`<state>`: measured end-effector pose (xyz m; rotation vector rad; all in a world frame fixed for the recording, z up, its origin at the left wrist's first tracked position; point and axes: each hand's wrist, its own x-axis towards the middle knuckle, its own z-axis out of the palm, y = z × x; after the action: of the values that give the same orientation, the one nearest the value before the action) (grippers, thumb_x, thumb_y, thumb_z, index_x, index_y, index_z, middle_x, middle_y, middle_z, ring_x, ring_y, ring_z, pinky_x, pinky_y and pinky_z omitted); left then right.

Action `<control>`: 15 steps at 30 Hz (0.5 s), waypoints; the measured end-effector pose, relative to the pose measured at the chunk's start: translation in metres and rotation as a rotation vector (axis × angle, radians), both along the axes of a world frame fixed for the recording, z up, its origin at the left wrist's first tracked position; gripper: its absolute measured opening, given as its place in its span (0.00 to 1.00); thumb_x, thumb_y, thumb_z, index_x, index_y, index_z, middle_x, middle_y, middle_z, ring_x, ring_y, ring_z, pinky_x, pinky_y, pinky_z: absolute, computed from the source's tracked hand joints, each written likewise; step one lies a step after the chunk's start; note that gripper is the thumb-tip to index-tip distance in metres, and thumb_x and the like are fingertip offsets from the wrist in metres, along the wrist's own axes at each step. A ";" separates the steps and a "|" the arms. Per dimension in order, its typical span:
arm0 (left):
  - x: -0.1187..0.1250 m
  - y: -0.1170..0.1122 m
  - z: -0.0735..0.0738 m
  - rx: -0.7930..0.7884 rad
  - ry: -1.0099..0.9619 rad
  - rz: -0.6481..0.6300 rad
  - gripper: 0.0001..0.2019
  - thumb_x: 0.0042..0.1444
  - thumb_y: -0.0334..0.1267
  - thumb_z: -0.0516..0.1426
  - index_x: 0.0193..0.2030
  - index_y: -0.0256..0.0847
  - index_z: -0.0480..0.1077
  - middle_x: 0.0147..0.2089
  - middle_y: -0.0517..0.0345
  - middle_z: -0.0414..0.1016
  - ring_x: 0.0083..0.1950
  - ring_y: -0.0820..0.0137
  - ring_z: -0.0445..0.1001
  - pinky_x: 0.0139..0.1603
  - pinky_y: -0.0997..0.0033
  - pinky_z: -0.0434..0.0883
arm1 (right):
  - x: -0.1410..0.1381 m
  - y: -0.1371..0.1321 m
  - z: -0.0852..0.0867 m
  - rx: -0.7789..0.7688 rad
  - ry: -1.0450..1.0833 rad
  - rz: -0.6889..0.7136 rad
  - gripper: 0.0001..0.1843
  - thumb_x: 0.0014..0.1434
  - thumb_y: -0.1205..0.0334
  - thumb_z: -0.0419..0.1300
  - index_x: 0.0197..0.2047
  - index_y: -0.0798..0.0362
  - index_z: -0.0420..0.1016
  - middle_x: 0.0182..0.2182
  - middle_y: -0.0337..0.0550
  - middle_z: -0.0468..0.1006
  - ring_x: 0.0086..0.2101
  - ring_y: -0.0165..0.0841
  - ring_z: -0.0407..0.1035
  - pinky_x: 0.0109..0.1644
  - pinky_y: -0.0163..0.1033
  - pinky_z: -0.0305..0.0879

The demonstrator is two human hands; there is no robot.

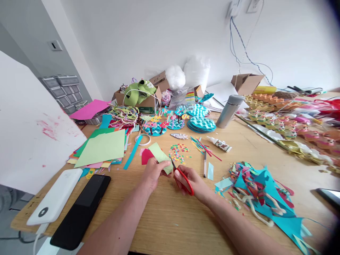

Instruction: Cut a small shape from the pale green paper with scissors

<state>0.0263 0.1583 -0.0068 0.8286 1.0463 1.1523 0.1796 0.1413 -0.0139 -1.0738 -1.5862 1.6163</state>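
Observation:
My left hand pinches a strip of light green paper over the middle of the table. In my right hand is a pair of scissors with red handles; its dark blades meet the right edge of the green strip. Whether the blades have cut into it is hard to see. Behind the left hand lies a piece of dark red paper, partly covered by the green strip. Just beyond the scissors, small coloured paper dots are scattered on the wood.
Stacked coloured paper, a phone and a white power bank lie left. Paper scraps pile up right. A pen, glue bottle and steel flask stand or lie beyond my right hand. Teal paper discs sit behind.

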 end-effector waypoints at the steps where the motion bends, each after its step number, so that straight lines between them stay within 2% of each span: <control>1: 0.000 0.000 0.000 0.002 0.000 -0.002 0.08 0.40 0.38 0.63 0.24 0.35 0.72 0.22 0.57 0.72 0.22 0.72 0.69 0.22 0.72 0.68 | 0.000 0.000 0.000 0.003 -0.003 0.001 0.29 0.52 0.32 0.55 0.29 0.53 0.60 0.15 0.29 0.64 0.13 0.22 0.56 0.17 0.29 0.47; 15: 0.001 -0.002 0.002 -0.013 -0.021 -0.002 0.09 0.38 0.38 0.65 0.24 0.35 0.71 0.21 0.58 0.72 0.22 0.72 0.69 0.21 0.73 0.68 | 0.000 -0.001 0.000 -0.015 0.005 0.014 0.29 0.53 0.32 0.54 0.30 0.53 0.61 0.15 0.30 0.65 0.13 0.22 0.57 0.17 0.29 0.45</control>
<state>0.0277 0.1567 -0.0046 0.8050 1.0342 1.1487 0.1800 0.1408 -0.0138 -1.0673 -1.5842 1.6412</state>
